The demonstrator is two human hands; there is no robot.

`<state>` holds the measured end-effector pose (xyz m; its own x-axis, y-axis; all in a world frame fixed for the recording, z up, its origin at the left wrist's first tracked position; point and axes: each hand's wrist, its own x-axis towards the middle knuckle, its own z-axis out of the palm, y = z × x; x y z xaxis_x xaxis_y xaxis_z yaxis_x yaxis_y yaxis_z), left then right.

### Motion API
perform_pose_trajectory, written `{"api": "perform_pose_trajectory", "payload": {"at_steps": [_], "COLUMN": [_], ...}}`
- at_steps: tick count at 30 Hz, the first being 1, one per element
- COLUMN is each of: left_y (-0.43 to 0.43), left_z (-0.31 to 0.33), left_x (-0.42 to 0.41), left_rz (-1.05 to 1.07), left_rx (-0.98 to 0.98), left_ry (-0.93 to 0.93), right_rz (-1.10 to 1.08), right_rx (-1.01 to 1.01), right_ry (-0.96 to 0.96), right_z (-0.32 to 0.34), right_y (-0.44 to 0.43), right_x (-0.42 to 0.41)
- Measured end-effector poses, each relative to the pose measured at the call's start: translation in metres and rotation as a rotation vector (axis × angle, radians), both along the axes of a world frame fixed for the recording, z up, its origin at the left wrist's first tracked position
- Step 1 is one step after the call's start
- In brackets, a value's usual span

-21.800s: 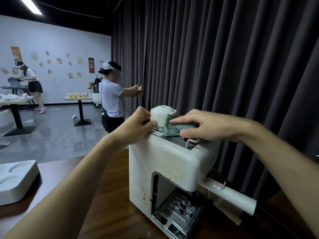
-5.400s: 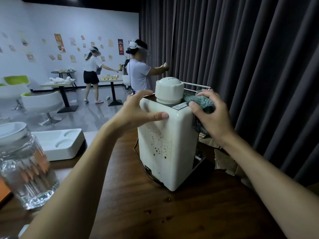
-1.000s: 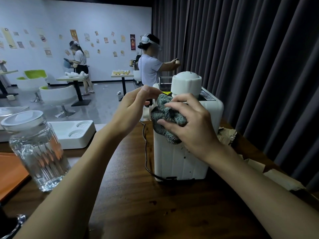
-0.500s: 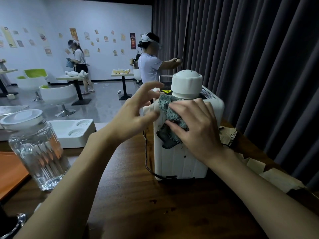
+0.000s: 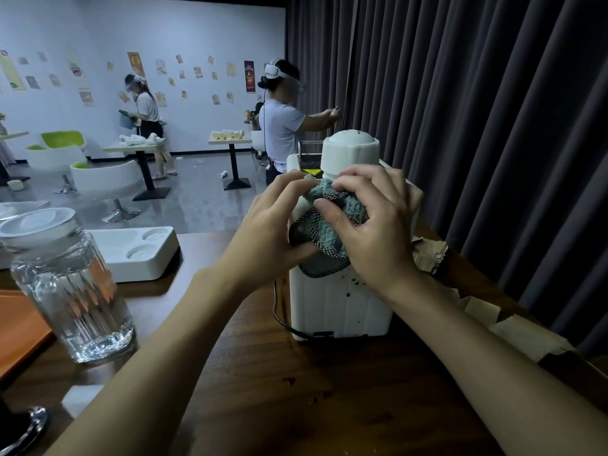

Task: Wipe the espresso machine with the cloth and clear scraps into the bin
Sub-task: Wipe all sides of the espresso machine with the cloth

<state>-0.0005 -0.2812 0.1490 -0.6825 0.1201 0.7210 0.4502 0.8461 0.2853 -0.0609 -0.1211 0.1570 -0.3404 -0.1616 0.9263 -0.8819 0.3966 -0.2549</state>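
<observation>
We are mid-wipe: the cloth (image 5: 332, 222) sits bunched against the upper near face of the espresso machine (image 5: 339, 301) on the worktop (image 5: 296, 406), with our right hand (image 5: 378, 232) in a clenched grip round it and our left hand (image 5: 266, 238) pinching its left edge. Next, we judge, comes a firm stroke down over the dark specks below. The paper scraps (image 5: 431, 255) beside the machine wait, with no bin in view.

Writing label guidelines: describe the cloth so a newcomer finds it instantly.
On the wooden table stands a white espresso machine. Bunched against its upper face, in the right hand, is the cloth: teal terry with a checked edge, the only fabric on the table.
</observation>
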Motion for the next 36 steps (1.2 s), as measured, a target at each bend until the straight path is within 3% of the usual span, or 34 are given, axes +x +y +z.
{"api": "perform_pose_trajectory", "payload": {"at_steps": [6,10,17,20,27,32,36], "left_y": [0.013,0.021,0.037,0.053,0.103,0.125,0.141], "left_z": [0.005,-0.004,-0.046,-0.061,-0.064,-0.065,-0.066], "left_x": [0.016,0.007,-0.011,-0.012,-0.011,-0.015,-0.015], "left_rz": [-0.032,0.011,0.368,0.521,0.556,0.64,0.671], "left_rx": [-0.111,-0.203,-0.304,-0.193,0.213,0.374,0.36], "left_ry": [-0.003,0.184,0.469,0.529,0.495,0.45,0.36], "right_rz": [-0.009,0.034,-0.004,0.022,0.353,0.443,0.47], "right_rx": [0.057,0.079,0.359,0.389,0.404,0.387,0.368], "right_ry": [0.012,-0.016,0.079,0.062,-0.048,-0.066,-0.072], "right_z": [-0.006,-0.01,-0.008,-0.006,-0.012,-0.015,-0.015], "right_y": [0.018,0.024,0.055,0.073,0.089,0.088,0.086], "right_x": [-0.01,-0.013,-0.031,-0.051,-0.076,-0.083,-0.082]}}
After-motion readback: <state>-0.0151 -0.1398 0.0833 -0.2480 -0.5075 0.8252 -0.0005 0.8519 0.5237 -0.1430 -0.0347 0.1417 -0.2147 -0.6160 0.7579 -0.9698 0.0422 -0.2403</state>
